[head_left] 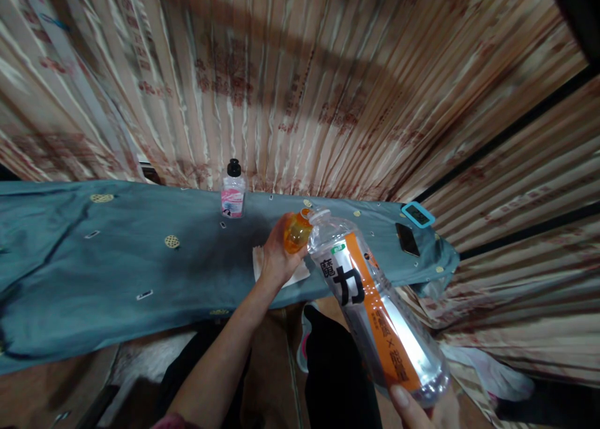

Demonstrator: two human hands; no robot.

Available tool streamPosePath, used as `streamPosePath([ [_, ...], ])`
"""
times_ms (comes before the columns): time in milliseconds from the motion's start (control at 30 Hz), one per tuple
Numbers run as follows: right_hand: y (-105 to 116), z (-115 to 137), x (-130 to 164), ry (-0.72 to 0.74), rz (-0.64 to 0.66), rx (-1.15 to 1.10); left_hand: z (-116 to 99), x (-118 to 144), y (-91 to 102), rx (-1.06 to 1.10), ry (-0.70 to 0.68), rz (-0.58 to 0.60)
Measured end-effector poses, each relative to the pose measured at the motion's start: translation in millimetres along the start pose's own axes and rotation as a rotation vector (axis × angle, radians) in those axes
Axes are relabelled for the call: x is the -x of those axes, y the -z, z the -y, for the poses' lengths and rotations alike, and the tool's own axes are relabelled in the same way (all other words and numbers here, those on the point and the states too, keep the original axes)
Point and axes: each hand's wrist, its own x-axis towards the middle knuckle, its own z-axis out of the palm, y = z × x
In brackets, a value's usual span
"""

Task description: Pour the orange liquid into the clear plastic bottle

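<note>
My right hand [415, 407] grips the base of a large clear plastic bottle [375, 304] with an orange and white label, tilted with its neck pointing away toward the table. My left hand [276, 257] is closed around a small orange translucent cup or cap [297, 232] held right at the bottle's mouth [319, 217]. Both hover over the near edge of a table covered in a teal cloth [117, 266]. A white napkin [257, 260] lies on the cloth under my left hand.
A small clear bottle [233, 191] with a black cap and pink label stands at the table's back. A dark phone [407, 239] and a blue-framed device [417, 214] lie at the right end. Striped curtains [300, 85] hang behind. My dark-trousered legs [337, 366] are below.
</note>
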Motion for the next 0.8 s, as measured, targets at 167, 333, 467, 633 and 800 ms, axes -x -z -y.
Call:
streamPosePath([
  [167,-1.6,-9.6,-3.5,0.062,0.033,-0.060,0.7,-0.1,0.1,0.012,-0.002,0.009],
  [333,-0.2,-6.9,-2.8,0.047,0.023,-0.061,1.2,-0.4,-0.2,0.003,0.006,0.009],
  [467,-0.9,-11.5,-1.6,0.065,-0.001,-0.007,1.7,-0.4,-0.6,-0.001,0.001,0.011],
  [633,-1.4,-17.6,-3.3,0.071,0.023,-0.043,2.5,-0.2,-1.9,-0.001,-0.008,0.004],
  [800,-1.5,-15.3,-4.7,0.035,0.037,-0.072,1.8,0.5,-1.8,0.001,-0.002,-0.005],
])
